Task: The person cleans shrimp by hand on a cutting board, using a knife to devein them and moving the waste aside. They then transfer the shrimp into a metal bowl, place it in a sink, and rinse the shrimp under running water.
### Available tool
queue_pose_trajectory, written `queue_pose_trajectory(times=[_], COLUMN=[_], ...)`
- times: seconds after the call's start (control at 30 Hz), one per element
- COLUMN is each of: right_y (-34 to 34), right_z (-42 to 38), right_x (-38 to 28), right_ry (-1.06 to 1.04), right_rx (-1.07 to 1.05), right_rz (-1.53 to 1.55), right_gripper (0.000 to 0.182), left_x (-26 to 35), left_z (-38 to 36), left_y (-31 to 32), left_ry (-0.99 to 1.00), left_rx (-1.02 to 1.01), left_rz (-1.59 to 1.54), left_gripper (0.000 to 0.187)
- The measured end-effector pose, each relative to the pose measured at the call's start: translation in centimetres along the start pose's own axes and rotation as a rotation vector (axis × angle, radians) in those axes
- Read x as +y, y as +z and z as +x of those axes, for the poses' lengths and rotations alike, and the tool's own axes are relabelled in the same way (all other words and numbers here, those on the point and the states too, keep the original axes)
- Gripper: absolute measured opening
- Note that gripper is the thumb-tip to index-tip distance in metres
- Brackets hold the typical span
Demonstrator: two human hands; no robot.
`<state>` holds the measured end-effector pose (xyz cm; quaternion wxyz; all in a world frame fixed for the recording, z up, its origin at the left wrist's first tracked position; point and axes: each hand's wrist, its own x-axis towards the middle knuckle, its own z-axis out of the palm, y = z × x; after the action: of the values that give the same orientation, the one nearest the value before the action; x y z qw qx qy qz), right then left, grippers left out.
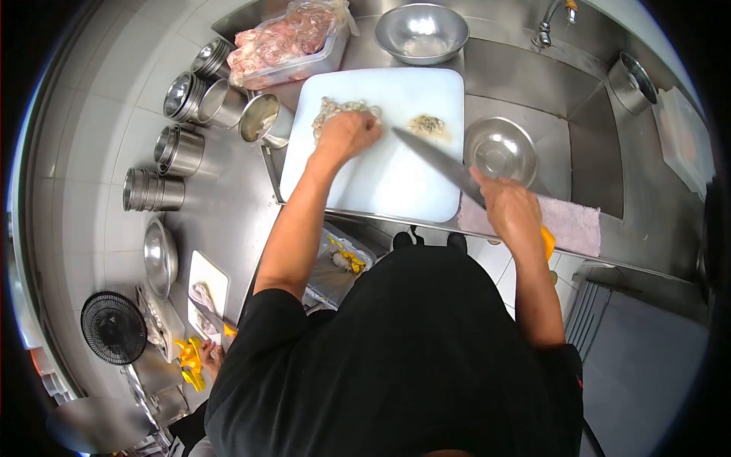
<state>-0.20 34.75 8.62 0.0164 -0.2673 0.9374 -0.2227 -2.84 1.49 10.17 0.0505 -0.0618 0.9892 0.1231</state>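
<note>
My left hand (349,135) is closed, fingers curled down, at the edge of a pile of greyish, translucent pieces that look like peeled raw shrimp (329,112). What its fingertips hold, if anything, is hidden. The pile lies on the left part of a large white cutting board (365,186). In my right hand (509,207) is a large knife (438,161) with a yellow handle; its tip points up and left over the board. A small heap of dark, wet scraps (426,126) sits on the board just above the blade.
A steel bowl (500,152) sits in the sink (560,99) at right; another bowl (421,34) stands behind the board. Bagged raw meat (282,46) fills a plastic tub at back left. Steel pots (221,103) line the wall. A co-worker's hand (211,356) is at lower left.
</note>
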Motion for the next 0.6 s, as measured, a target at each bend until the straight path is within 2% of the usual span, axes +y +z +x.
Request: queue_pose_trajectory(times=[0.1,0.17,0.3,0.47,0.6], right_y=[-0.2,-0.1,-1.7,-1.0,-0.5], right_z=[0.7,0.5,0.1,1.2,1.7], right_x=[0.7,1.3,0.1,-0.7,-0.7], right_ry=[0.047,0.024,0.137,0.22,0.165], right_rx=[0.068,0.126,-0.025,-0.112,-0.133], right_rz=[-0.026,0.03,0.171,0.22,0.19], right_gripper=[0.041,0.04,0.036,0.035,0.036], left_x=[0.5,0.0,-0.6,0.9,0.7], left_z=[-0.1,0.0,-0.6,-1.3,-1.1], left_y=[2.8,4.0,3.9,4.3,5.3], left_ry=[0.026,-0.006,-0.107,-0.055,-0.039], left_rx=[-0.07,0.018,0.091,0.091,0.126], left_rz=[-0.104,-0.181,-0.38,-0.234,-0.186], left_gripper=[0.035,0.034,0.031,0.028,0.028])
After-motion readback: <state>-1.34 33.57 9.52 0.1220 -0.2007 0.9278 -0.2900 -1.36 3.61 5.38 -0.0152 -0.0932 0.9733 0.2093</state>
